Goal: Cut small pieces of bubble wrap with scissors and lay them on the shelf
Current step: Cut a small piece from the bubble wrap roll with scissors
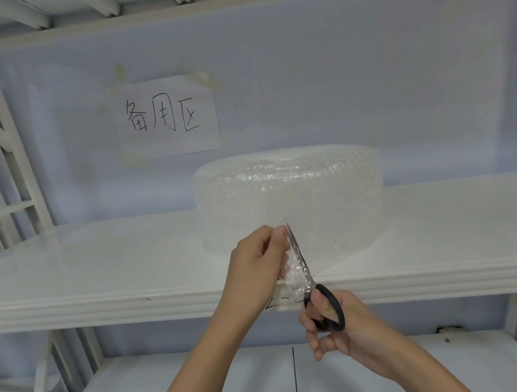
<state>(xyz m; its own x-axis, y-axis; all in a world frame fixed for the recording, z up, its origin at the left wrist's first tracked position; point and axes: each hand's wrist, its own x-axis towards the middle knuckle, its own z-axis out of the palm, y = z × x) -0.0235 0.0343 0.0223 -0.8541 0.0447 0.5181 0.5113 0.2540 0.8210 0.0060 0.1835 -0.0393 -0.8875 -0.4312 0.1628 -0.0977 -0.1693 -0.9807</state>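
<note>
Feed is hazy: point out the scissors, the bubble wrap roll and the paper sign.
scissors [325, 309], head view, black handle loop.
bubble wrap roll [316, 186], head view, front wall.
paper sign [165, 117], head view, written middle.

Big roll of bubble wrap [289, 197] sitting on the white shelf [93, 276], paper sign [166, 117] taped to the wall behind. Left hand [256, 264] pinches the loose end out at the near edge, right hand [334, 322] has black-handled scissors [311, 284], blades running up through the wrap.
</note>
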